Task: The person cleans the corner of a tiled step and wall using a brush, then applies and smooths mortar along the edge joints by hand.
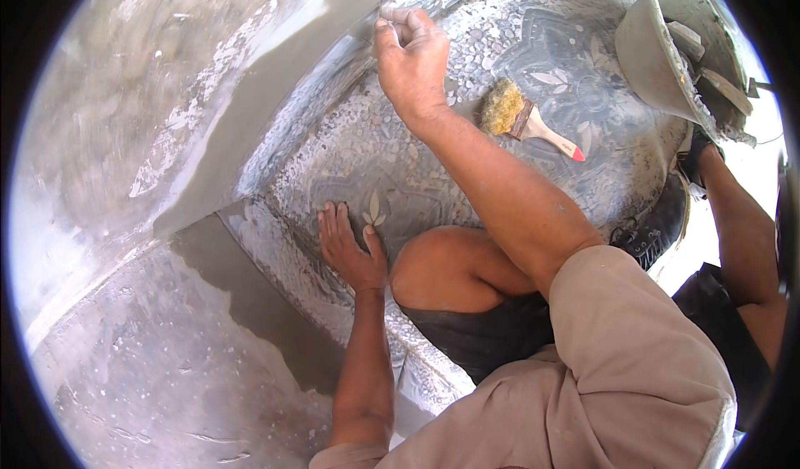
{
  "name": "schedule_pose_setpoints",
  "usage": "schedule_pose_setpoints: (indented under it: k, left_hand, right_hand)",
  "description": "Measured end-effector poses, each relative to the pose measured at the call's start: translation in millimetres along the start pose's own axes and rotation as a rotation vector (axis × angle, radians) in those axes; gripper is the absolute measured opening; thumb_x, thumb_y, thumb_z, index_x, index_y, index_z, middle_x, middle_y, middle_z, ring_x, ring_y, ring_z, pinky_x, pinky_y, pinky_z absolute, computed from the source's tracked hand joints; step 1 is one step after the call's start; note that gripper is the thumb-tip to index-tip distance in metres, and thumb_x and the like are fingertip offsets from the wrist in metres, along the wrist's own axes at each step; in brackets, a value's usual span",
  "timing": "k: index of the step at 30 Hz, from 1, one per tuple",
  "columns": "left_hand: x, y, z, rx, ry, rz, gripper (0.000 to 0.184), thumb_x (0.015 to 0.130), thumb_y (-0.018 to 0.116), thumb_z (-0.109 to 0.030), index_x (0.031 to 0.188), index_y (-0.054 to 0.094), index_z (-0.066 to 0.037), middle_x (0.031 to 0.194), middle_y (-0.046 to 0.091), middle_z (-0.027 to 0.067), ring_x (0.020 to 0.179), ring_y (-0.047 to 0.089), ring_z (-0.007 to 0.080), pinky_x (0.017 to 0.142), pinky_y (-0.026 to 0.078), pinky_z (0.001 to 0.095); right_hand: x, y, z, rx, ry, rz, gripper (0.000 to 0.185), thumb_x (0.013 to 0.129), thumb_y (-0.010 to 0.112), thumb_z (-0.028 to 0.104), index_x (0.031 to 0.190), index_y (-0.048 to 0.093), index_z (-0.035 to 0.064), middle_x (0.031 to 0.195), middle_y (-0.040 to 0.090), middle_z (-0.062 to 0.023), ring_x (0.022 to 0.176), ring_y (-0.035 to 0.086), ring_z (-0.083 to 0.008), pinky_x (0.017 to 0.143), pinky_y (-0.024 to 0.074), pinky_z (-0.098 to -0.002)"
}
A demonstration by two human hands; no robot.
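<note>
My left hand (354,248) rests flat with fingers stretched on the patterned floor (433,190), beside a pale leaf motif. Higher up, my right hand (414,60) is closed in a pinch at the foot of the wall, close to a band of wet grey mortar (279,73). Whatever it may hold between thumb and fingers is too small to make out. A paintbrush (546,135) with yellowish bristles and a red-tipped pale handle lies on the floor to the right of my right forearm.
At the upper right stands a mortar-crusted bucket (650,44) with blocky pieces in it. Rough walls (125,361) meet in a corner at the left, where another damp mortar strip (258,302) runs down. My bent knee (450,269) and a dark shoe (658,227) are on the floor.
</note>
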State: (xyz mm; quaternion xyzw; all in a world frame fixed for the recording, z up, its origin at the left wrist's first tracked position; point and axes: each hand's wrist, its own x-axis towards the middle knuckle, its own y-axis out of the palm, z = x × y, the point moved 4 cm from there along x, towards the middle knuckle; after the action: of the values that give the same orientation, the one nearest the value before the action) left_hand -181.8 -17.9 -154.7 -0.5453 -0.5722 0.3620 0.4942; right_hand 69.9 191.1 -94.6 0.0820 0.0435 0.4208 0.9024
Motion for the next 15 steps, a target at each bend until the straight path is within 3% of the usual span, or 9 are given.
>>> schedule_pose_setpoints:
  k: [15]
  left_hand:
    - [-1,-1,1,-0.010,-0.041,0.035,0.056,0.104,0.051,-0.036,0.153,0.049,-0.008,0.164,0.043,0.0148,0.155,0.032,0.0370,0.125,0.021,0.0553]
  right_hand:
    - [-61,42,-10,0.057,0.060,0.192,0.011,0.098,0.066,0.005,0.106,0.068,-0.0005,0.070,0.061,-0.0054,0.065,0.054,-0.0120,0.061,0.0481,-0.0314]
